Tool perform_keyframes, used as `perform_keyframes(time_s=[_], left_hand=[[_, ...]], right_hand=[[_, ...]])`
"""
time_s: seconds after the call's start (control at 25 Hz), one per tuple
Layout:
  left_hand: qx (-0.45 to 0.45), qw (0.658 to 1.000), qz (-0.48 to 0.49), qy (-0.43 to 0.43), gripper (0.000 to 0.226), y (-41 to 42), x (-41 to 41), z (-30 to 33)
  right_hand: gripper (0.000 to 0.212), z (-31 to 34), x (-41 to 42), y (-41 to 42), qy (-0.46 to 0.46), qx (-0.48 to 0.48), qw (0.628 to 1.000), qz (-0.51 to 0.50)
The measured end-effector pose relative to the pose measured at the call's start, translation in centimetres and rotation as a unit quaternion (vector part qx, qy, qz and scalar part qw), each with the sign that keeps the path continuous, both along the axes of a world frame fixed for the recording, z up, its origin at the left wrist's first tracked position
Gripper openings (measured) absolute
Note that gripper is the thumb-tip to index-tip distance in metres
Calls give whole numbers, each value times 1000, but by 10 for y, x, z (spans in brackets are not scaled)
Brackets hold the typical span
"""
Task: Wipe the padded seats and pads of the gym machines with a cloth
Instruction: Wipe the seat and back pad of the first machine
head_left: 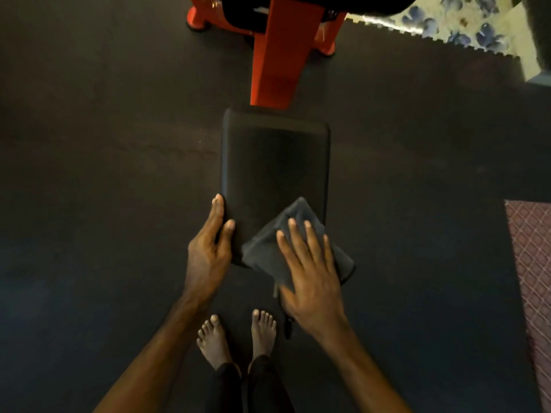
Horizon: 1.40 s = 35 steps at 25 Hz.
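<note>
A black padded seat [274, 162] on an orange machine frame [275, 55] fills the middle of the head view. My left hand [208, 251] grips the seat's near left corner, thumb on top and fingers along the side. My right hand [310, 272] lies flat with spread fingers on a dark grey cloth [295, 222], pressing it onto the seat's near right corner. Part of the cloth hangs over the seat's front edge.
Black rubber flooring [104, 174] surrounds the seat. My bare feet [238, 335] stand just in front of it. A reddish patterned mat [533, 263] lies at the right edge. Floral flooring [465, 25] shows past the rubber tiles at top right.
</note>
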State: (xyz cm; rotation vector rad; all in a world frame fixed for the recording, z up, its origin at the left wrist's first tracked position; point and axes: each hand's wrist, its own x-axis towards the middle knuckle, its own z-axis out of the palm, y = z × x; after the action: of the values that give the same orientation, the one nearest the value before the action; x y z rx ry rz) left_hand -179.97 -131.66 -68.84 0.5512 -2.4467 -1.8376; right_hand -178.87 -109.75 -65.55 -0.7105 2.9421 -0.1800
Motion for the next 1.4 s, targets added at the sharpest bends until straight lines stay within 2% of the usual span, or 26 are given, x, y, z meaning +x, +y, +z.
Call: perform_keyframes(time_s=[0.04, 0.16, 0.2, 0.32, 0.36, 0.44, 0.52, 0.56, 0.64, 0.72, 0.76, 0.84, 0.92, 0.96, 1.08, 1.16, 1.24, 1.32, 1.4], left_hand=[[12, 1000, -5, -5, 56, -3, 0, 3], [39, 998, -21, -33, 54, -10, 0, 3], [54, 997, -20, -43, 53, -12, 1, 1], [124, 990, -6, -63, 52, -16, 12, 4], [153, 985, 3, -76, 51, -17, 17, 6], [211, 972, 20, -99, 48, -15, 24, 9], [249, 961, 47, -110, 50, -12, 23, 8], [262, 956, 68, -116, 52, -11, 23, 8], [304, 936, 116, -131, 57, -9, 25, 12], [364, 907, 149, -148, 64, -8, 32, 18], [387, 896, 157, -150, 71, -10, 34, 21], [420, 875, 178, -161, 89, -15, 34, 20], [440, 861, 199, -157, 88, -17, 33, 16], [454, 852, 214, -150, 85, -17, 33, 15], [524, 795, 281, -117, 75, -11, 39, 25], [548, 764, 316, -129, 68, -11, 47, 33], [539, 761, 328, -151, 67, -12, 50, 29], [532, 776, 302, -155, 68, -11, 52, 21], [539, 774, 294, -155, 72, -7, 54, 14]], right_hand=[[81, -1, -8, 3, 7, -8, 1000, -22], [74, -3, -60, -43, 10, -9, 986, -167], [75, -2, -61, -58, 11, -1, 986, -164], [88, -7, -11, -50, 7, 41, 999, 4], [90, -2, 2, -37, 7, 47, 998, 31], [86, -1, -11, -37, 15, 40, 999, 9], [79, -3, -46, -74, -1, 21, 997, -72], [78, -2, -54, -95, -9, 17, 997, -78], [82, -5, -42, -105, -11, 30, 999, 12], [91, -1, -12, -77, -28, 69, 991, 115], [94, 3, -9, -64, -18, 77, 988, 133], [91, 0, -32, -67, 4, 65, 994, 91], [79, -3, -64, -106, -3, 38, 999, -9], [77, -3, -67, -124, -4, 45, 999, -7], [85, -5, -29, -111, -7, 101, 979, 175], [89, 12, -21, -84, -8, 127, 960, 249], [81, 10, -52, -93, -2, 131, 964, 230], [71, 6, -85, -138, -17, 147, 973, 176], [67, 1, -91, -158, -11, 191, 947, 258]])
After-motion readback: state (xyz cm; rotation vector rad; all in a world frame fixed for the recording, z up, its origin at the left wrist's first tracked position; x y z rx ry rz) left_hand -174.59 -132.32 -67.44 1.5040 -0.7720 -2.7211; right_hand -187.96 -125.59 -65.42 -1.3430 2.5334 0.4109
